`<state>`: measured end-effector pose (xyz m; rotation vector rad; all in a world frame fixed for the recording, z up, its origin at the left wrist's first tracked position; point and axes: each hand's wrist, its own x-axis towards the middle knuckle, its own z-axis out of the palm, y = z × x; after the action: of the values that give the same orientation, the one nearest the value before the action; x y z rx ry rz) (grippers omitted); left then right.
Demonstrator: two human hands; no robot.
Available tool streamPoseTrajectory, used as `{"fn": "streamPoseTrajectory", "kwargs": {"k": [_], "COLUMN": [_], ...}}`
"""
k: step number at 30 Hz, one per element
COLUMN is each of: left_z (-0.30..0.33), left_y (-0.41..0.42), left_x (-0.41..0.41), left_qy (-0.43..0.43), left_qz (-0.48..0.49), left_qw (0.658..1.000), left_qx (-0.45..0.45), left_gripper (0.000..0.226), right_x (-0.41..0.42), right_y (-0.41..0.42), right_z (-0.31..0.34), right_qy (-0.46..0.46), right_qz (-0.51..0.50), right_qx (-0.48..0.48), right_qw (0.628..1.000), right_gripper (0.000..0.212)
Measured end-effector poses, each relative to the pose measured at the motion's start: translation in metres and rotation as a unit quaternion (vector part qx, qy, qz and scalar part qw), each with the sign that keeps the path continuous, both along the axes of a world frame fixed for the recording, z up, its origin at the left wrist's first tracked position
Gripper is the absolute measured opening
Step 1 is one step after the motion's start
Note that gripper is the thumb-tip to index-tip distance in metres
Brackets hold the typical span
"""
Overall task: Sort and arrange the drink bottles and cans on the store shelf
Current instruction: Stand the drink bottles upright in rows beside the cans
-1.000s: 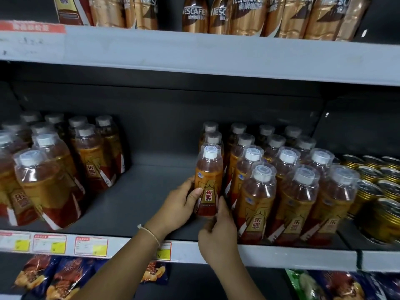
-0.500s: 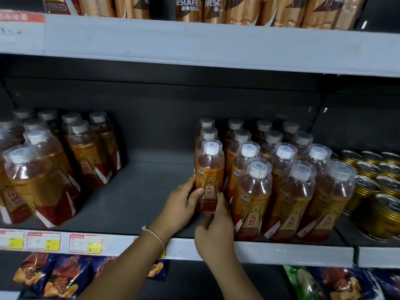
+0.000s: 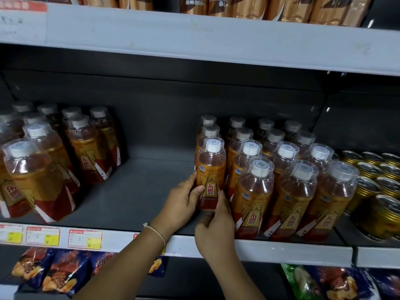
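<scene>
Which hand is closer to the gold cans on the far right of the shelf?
Right. The right hand is at the held bottle, on its side toward the gold cans; the left hand grips its far side.

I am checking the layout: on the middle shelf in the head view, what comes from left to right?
Left group of amber drink bottles with white caps → bare grey shelf gap → held amber bottle → right group of amber bottles → gold metal cans.

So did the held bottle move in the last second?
Yes, barely: held bottle nudged right toward the neighbouring front bottle; its gap to the shelf edge looks unchanged.
</scene>
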<state>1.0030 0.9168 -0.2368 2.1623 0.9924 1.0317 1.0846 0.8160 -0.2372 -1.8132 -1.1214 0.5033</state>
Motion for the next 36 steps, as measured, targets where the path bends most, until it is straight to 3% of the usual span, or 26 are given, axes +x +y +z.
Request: {"fn": "streamPoseTrajectory", "kwargs": {"k": [8,19,21,25,28,31,36], "left_z": [-0.001,0.021,0.026,0.032,0.031,0.021,-0.002], "left_y": [0.002,0.004,0.0,-0.008,-0.008,-0.007,-0.005], "left_x": [-0.002,-0.111,-0.136,-0.191,-0.233,-0.263,-0.29], "left_qy": [0.008,-0.158,-0.169,-0.144,-0.153,-0.186,-0.262], "left_qz": [-0.005,0.124,0.154,0.246,0.31,0.348,0.339], "left_qw": [1.0,0.977,0.968,0.926,0.894,0.882,0.898], "left_qx": [0.001,0.068,0.1,0.246,0.285,0.256,0.101], "left_gripper": [0.05,0.04,0.036,0.027,0.025,0.022,0.031], "right_x": [-0.011,-0.065,-0.083,-0.128,-0.166,-0.197,-0.232], "right_y": [-0.005,0.005,0.016,0.042,0.061,0.082,0.116], "right_z": [-0.001,0.013,0.017,0.018,0.014,0.007,0.003], "right_qy": [-0.017,-0.05,-0.055,-0.054,-0.046,-0.031,-0.043], "right_qz": [0.003,0.026,0.048,0.106,0.158,0.218,0.27], "right_qx": [0.016,0.2,0.2,0.19,0.17,0.119,0.055], "right_qw": [1.0,0.978,0.977,0.975,0.972,0.968,0.96], "right_gripper": [0.08,0.07,0.065,0.053,0.05,0.059,0.083]}}
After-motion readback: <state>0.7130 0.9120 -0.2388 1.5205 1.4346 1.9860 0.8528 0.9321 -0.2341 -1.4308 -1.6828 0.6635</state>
